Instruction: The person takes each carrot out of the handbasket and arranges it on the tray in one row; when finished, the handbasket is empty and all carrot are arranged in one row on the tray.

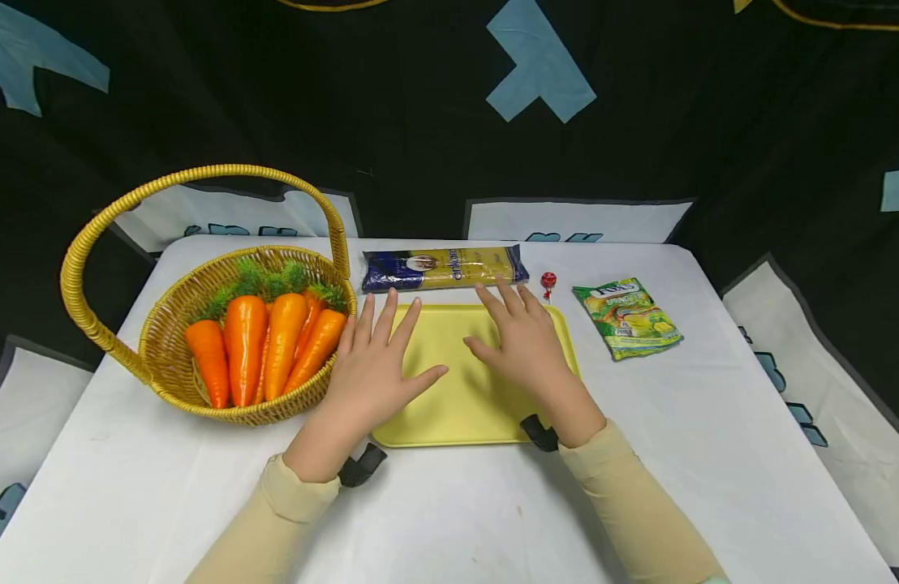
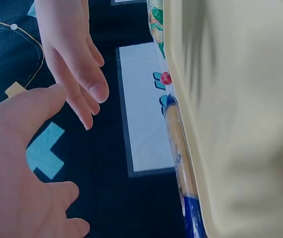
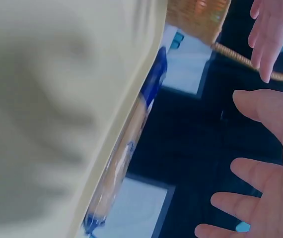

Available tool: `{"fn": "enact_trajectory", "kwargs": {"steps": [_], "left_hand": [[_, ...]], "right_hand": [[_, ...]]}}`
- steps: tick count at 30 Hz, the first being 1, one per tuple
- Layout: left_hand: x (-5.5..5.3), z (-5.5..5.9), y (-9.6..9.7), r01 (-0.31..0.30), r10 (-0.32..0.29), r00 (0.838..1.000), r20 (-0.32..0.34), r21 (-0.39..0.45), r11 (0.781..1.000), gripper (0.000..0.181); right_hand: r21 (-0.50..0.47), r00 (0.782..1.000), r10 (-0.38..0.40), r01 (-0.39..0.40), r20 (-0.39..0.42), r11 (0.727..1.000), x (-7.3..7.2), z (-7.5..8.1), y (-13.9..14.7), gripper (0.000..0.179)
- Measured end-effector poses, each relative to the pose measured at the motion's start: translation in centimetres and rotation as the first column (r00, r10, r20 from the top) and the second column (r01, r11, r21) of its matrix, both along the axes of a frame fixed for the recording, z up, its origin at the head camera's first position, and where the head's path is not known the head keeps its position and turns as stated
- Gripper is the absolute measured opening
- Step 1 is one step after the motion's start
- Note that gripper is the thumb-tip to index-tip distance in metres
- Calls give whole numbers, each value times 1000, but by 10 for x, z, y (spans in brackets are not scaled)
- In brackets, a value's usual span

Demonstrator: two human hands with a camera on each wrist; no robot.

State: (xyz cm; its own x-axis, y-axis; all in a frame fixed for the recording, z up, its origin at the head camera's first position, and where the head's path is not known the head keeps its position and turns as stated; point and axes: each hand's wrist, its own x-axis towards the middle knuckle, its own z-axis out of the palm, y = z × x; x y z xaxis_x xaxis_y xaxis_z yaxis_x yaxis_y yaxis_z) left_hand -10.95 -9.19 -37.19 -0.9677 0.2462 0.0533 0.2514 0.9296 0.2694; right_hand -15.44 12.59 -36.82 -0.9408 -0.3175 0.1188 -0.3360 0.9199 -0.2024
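Black cloth backdrop (image 1: pixel 420 138); white cloth-covered table (image 1: pixel 712 454). Yellow wicker basket (image 1: pixel 165 345): ten o'clock. Yellow rectangular plastic tray (image 1: pixel 449 418): centre. Left hand (image 1: pixel 369 375), right hand (image 1: pixel 524 341): apart, empty, fingers spread above tray. Apparent step: positioning; grasping would require lowering, curling fingers.
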Motion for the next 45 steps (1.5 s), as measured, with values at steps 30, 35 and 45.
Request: {"fn": "enact_trajectory", "kwargs": {"steps": [30,35,45], "left_hand": [[65,-10,-111,-319,323,946,-19,118,941,93],[77,-16,-124,-372,377,926,-8,142,917,94],[93,-28,-137,-467,478,878,-2,207,860,91]], "right_hand": [[-61,910,409,-406,63,912,0,28,-178,62],[-111,909,400,-388,115,915,-1,22,-192,60],[-179,917,323,-287,233,941,-7,8,-207,55]]}}
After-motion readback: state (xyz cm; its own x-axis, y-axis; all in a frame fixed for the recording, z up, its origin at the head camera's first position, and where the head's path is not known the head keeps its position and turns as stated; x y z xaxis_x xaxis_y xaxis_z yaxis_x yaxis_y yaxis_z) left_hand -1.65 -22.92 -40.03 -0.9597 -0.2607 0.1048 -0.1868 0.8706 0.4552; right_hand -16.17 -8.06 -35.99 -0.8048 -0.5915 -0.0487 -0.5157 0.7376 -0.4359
